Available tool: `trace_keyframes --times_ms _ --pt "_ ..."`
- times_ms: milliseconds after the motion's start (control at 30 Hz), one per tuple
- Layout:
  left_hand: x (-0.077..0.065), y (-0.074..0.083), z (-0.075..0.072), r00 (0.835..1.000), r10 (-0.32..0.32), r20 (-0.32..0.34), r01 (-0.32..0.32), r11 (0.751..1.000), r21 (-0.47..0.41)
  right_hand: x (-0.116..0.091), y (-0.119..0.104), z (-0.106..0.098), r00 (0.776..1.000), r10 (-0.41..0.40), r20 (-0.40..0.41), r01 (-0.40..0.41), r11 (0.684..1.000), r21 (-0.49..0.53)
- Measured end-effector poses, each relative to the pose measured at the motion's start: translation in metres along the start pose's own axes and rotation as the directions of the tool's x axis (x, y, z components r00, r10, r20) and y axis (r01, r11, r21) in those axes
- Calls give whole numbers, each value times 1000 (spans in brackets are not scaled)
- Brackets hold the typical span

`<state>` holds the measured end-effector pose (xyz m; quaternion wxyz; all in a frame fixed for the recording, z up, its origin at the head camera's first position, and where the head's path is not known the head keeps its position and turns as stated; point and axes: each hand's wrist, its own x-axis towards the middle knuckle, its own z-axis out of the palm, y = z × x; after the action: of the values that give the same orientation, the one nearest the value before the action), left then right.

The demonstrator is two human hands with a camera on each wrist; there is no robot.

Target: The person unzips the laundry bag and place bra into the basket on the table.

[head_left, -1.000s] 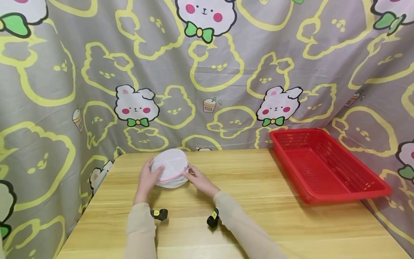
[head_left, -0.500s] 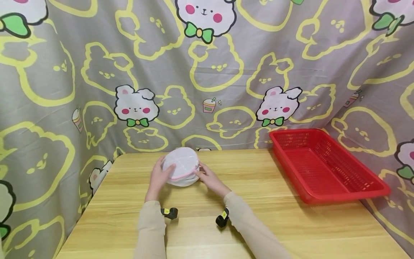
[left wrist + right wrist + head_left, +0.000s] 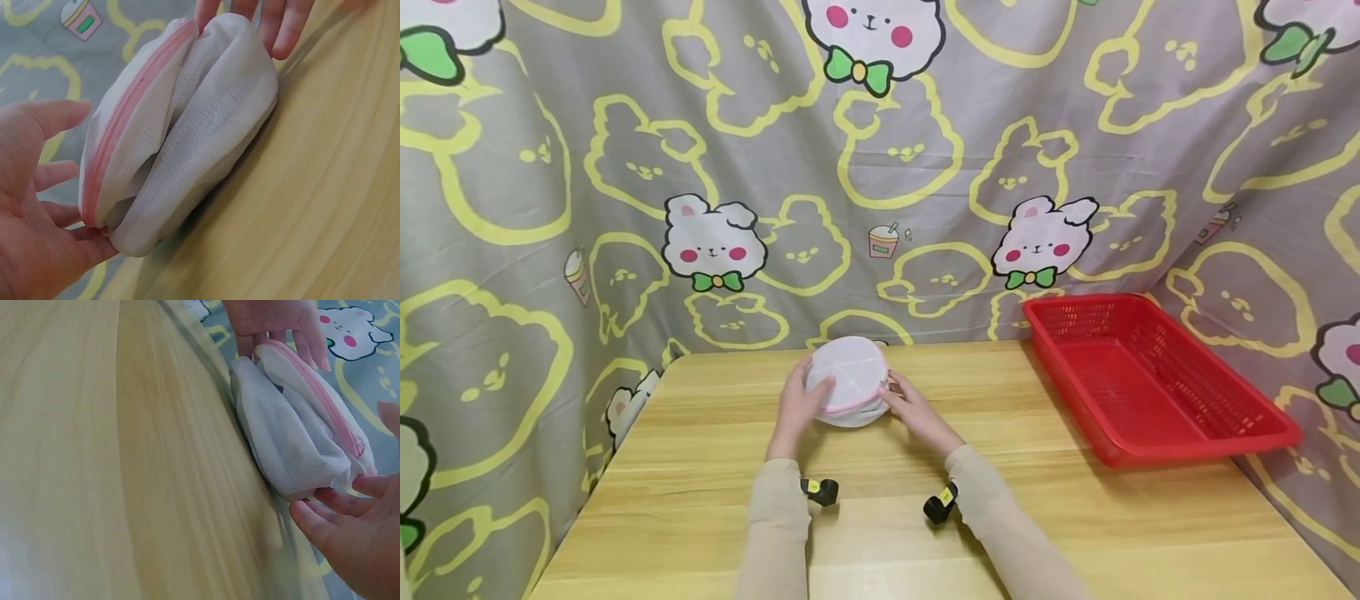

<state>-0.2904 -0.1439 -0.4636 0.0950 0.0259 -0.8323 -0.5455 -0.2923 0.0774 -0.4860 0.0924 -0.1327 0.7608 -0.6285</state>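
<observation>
A round white mesh laundry bag (image 3: pixel 850 377) with a pink zip along its upper edge is tilted over the far middle of the table, its flat top facing up. My left hand (image 3: pixel 800 398) holds its left side, thumb over the top edge and fingers round the side. On the opposite side, my right hand (image 3: pixel 920 414) grips the rim near the zip's end. In the left wrist view the soft side wall of the laundry bag (image 3: pixel 206 119) sags into a deep fold below the zip. The right wrist view shows fingertips of the right hand (image 3: pixel 362 531) under the bag's lower edge.
A red plastic basket (image 3: pixel 1150 392) with perforated walls stands at the right of the wooden table (image 3: pixel 700 508). Behind and beside the table hangs a grey patterned curtain (image 3: pixel 925 167). Each sleeve carries a small black wrist camera (image 3: pixel 822 491).
Both hands have moved to the right across the table, carrying the mesh laundry bag between them. Their hold looks the same, and the red basket has stayed in place.
</observation>
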Motion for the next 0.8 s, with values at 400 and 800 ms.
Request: trace_keyframes --times_ms 400,800 --pt "-1 7 25 999 53 -2 -53 998 -25 -15 3 -25 999 31 -40 -30 999 35" --pt "-7 14 44 995 93 21 -93 996 -13 -23 9 -42 996 52 -71 -49 998 42"
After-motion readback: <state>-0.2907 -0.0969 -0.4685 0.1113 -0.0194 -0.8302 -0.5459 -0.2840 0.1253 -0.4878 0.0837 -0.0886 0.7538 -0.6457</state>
